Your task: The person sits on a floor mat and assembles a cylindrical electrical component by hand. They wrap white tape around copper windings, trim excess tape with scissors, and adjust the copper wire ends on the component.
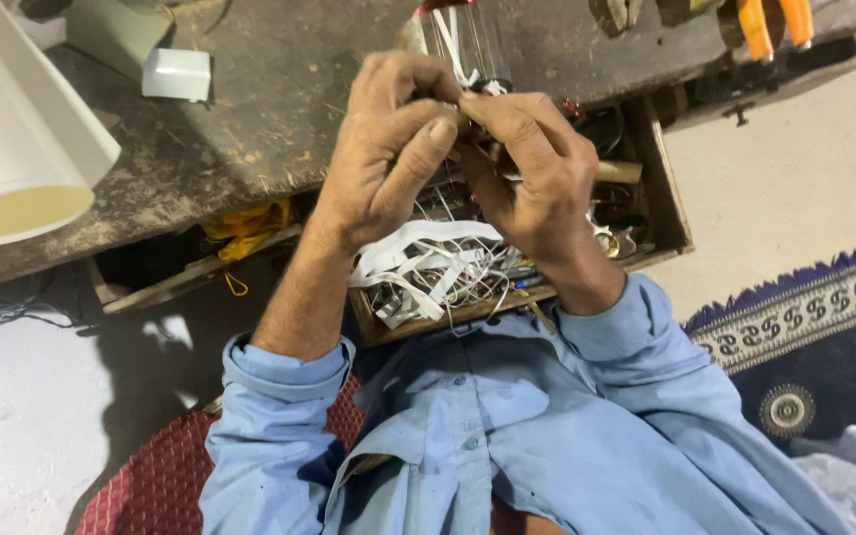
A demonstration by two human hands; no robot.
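Worn dark wooden bench [279,89] fills the upper part of the view, w/ a big white plastic pipe [12,129] lying at its left end, open mouth toward the front edge. Under the bench's front edge an open wooden drawer [671,198] is pulled out, packed w/ a tangle of white flat strips and thin bare wires [428,263] plus misc. small metal bits along its right side. A purple patterned rug [814,347] lies on the floor at right. Small white plastic box [177,74] sits near the bench's back-left corner; orange-handled pliers [775,22] lie at the back-right corner. Above the drawer, left hand [388,149] and right hand [532,168] meet, both w/ fingers curled and pinching one small item between the fingertips, too hidden to ID. A clear glass tube w/ red cap [458,35] stands just behind the hands, touching neither as far as shows.
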